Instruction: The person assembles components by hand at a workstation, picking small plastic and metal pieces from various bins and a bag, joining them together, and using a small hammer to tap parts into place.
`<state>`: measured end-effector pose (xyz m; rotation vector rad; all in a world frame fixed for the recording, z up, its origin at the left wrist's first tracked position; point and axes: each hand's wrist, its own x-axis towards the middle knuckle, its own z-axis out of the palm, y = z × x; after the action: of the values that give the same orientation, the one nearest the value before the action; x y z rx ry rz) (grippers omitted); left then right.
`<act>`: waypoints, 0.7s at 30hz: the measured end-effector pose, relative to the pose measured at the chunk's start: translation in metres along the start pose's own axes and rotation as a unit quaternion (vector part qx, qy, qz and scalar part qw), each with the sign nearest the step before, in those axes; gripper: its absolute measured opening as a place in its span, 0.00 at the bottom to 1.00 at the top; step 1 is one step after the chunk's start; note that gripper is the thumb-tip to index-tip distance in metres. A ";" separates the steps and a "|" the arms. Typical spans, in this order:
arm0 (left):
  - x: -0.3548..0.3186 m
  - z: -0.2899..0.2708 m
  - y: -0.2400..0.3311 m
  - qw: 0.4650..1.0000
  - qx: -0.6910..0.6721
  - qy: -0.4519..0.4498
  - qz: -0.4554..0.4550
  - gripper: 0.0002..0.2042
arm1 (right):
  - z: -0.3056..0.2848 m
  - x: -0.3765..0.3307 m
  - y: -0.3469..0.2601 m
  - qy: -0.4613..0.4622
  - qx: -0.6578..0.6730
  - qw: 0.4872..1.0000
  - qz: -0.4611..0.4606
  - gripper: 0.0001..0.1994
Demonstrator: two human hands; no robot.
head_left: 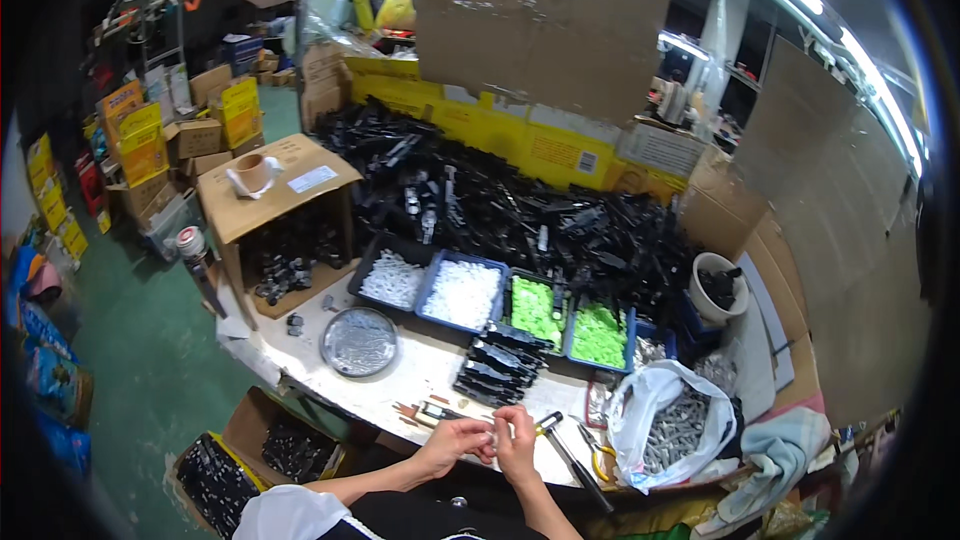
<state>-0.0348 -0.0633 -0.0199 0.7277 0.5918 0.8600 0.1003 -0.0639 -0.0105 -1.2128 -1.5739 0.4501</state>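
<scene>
My left hand (pixel 455 446) and my right hand (pixel 517 448) meet over the front edge of the white worktop (pixel 310 370). Their fingers are closed and pinched together; whatever small piece lies between the fingertips is too small to make out. Right beyond the hands, a row of black plastic parts (pixel 500 364) lies side by side. A hammer (pixel 578 462) with a dark handle rests to the right of my right hand, beside yellow-handled pliers (pixel 603 458). Just past my left hand lies a dark and yellow tool (pixel 436 410), partly covered by that hand.
Behind the row stand bins of white pieces (pixel 462 292) and green pieces (pixel 600 334). A large black heap of parts (pixel 500 205) fills the back. At left are a round metal tin (pixel 360 342) and a cardboard box (pixel 280 180); at right, a white bag of grey parts (pixel 675 430).
</scene>
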 end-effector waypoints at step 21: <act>-0.007 0.007 -0.009 0.995 -0.014 0.054 0.081 0.09 | 0.006 -0.013 -0.013 -0.017 0.186 0.958 0.219 0.03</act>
<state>-0.0296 -0.0756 -0.0218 0.7140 0.6215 1.0609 0.0879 -0.0784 -0.0096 -1.2540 -1.1707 1.0102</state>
